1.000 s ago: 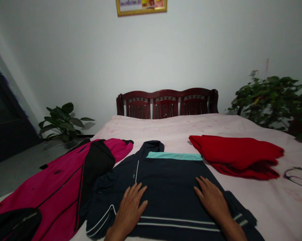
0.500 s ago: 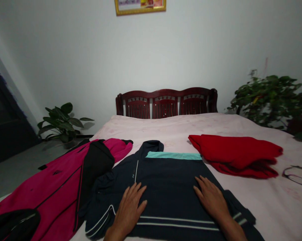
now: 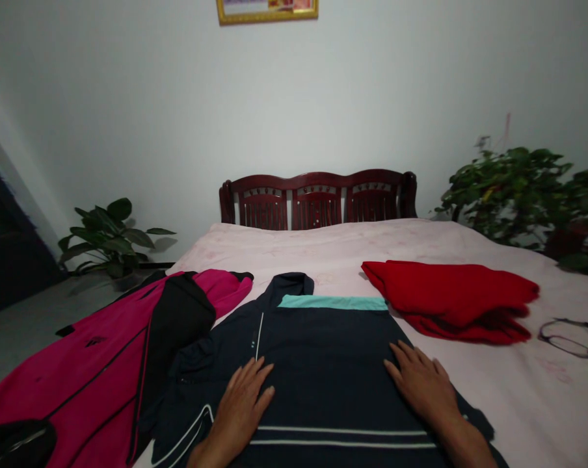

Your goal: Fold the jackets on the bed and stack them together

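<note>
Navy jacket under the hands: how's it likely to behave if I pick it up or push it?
The navy jacket looks floppy: its fabric bunches in soft creases at the left side. Pushed, it would probably wrinkle or slide rather than roll, since it lies flat on the pink sheet. Breakage seems unlikely, as it appears to be mostly cloth.

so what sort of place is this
Most likely a bedroom in a home: a bed spread with a pink sheet, a carved dark wooden headboard behind it, and a framed picture on the plain wall above.
</note>
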Tool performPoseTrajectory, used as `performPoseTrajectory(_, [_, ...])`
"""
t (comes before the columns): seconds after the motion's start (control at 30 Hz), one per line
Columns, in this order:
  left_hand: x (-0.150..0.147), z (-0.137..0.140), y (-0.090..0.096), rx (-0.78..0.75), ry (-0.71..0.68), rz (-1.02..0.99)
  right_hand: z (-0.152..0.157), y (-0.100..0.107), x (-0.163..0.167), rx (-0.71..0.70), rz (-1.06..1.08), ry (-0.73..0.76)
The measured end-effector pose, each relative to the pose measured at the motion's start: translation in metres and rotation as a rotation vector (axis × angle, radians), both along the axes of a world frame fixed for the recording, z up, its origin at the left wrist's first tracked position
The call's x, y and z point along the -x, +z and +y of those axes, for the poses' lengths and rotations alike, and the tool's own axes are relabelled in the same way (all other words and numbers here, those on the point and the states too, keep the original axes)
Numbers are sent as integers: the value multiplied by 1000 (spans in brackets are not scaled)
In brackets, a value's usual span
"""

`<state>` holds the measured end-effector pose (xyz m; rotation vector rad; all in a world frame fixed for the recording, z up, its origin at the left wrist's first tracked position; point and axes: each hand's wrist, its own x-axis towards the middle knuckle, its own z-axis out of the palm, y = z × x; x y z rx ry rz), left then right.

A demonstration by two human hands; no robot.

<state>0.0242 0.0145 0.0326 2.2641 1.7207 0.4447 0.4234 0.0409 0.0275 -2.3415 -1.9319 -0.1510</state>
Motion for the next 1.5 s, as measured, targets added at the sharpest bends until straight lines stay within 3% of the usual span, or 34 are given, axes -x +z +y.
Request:
performPoseTrajectory(0.17, [4,39,36,95,103,-78,27,27,-24,86,37,46])
performPoseTrajectory(0.27, [-6,81,50,-42,45,-35,60,42,-20,29,39,114])
performPoseTrajectory(0.37, [-22,129,51,-171,-93,11,100,51,-7,-33,44,242])
performPoseTrajectory(0.47, [-37,172,44,-206,-203,37,137,56,5,-28,28,355])
performPoseTrajectory(0.63, [-54,213,38,-218,-355,108,174,60,11,40,12,414])
performPoseTrajectory(0.77, [-64,219,48,-230,-407,164,176,65,11,44,-8,482])
performPoseTrajectory(0.93, [-60,194,61,-271,-457,225,141,71,13,-56,-69,615])
performPoseTrajectory(1.03, [-52,167,52,-292,-495,283,107,62,10,-90,-125,671])
performPoseTrajectory(1.17, [-41,146,34,-193,-555,191,73,51,0,55,24,679])
performPoseTrajectory(1.23, [-36,151,35,-81,-485,3,68,53,-5,149,180,635])
performPoseTrajectory(1.33, [-27,174,45,-27,-173,-209,73,63,-7,234,441,555])
performPoseTrajectory(1.5, [-5,212,44,22,238,-170,95,67,9,245,556,461])
